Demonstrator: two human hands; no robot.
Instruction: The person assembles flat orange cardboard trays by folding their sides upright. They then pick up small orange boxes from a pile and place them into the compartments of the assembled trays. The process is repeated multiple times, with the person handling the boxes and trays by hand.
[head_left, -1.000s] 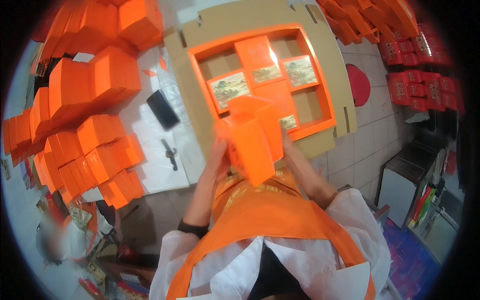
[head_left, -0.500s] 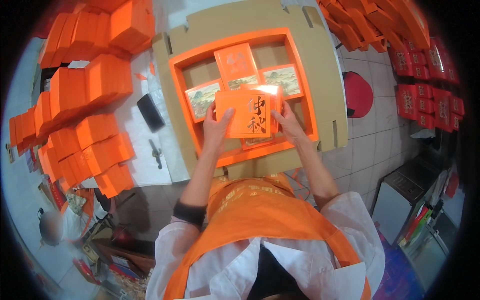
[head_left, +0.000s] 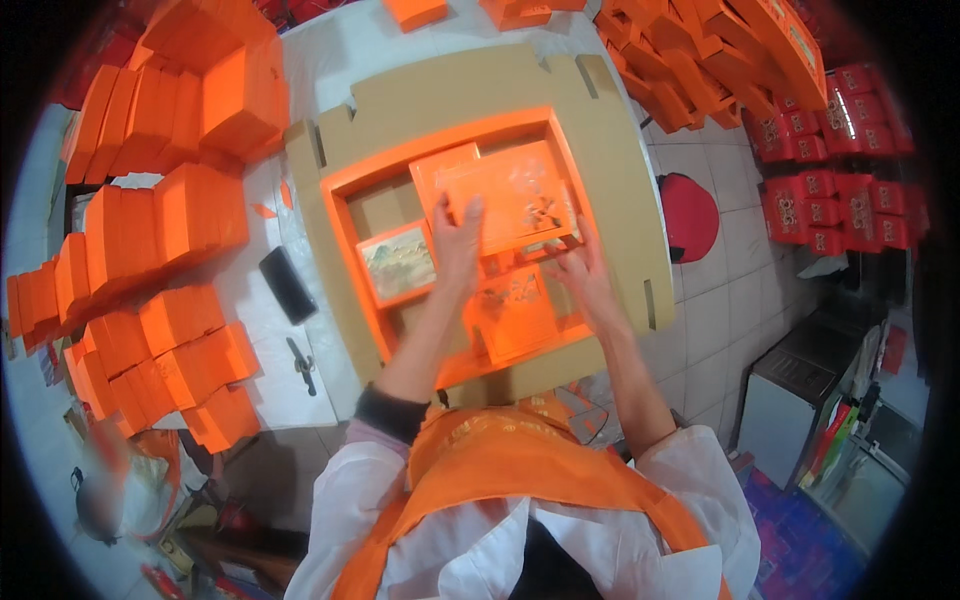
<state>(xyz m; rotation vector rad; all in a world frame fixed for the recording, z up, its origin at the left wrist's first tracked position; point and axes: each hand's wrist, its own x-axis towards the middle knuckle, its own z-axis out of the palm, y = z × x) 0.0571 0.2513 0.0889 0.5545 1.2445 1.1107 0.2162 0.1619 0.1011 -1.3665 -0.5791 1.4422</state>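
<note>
Lettering (head_left: 540,207) in pale and dark strokes, too blurred to make out, marks the right part of the flat orange box (head_left: 510,175) you hold over the middle of the orange tray (head_left: 348,235). Your left hand (head_left: 458,245) is clamped on the box's near left corner; your right hand (head_left: 583,270) touches the near right corner, though whether its fingers close on it cannot be told. Another printed box (head_left: 515,332) lies in the tray's near middle, and a landscape-printed box (head_left: 398,265) sits along the tray's left side. Brown cardboard (head_left: 440,90) spreads beneath the tray. Left of the tray are a black phone (head_left: 287,285) and orange stacks (head_left: 195,215); well to its right, red packages (head_left: 835,205) bear pale ornament. Yellowish lettering crosses your orange apron (head_left: 515,455), on the tray's near side.
</note>
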